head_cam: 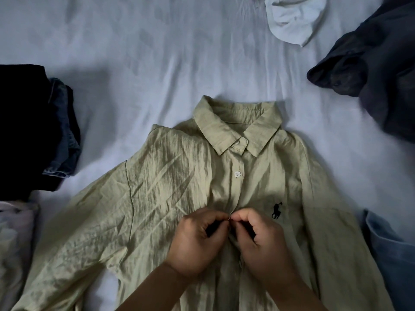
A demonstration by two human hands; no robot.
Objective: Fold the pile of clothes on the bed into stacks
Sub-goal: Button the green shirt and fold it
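Note:
A pale green collared shirt [170, 189] lies face up on the white bed sheet [157, 63], collar away from me, with a small dark logo on the chest. One white button below the collar is fastened. My left hand [197, 239] and my right hand [258, 236] meet at the front placket, mid-chest. Each hand pinches an edge of the placket between thumb and fingers. The button they work on is hidden under the fingertips.
A folded stack of dark clothes and jeans [33, 131] sits at the left. Light crumpled fabric [15, 239] lies at the lower left. A white garment [294, 19] and a dark grey garment [370, 68] lie at the upper right. Blue denim [390, 250] is at the right edge.

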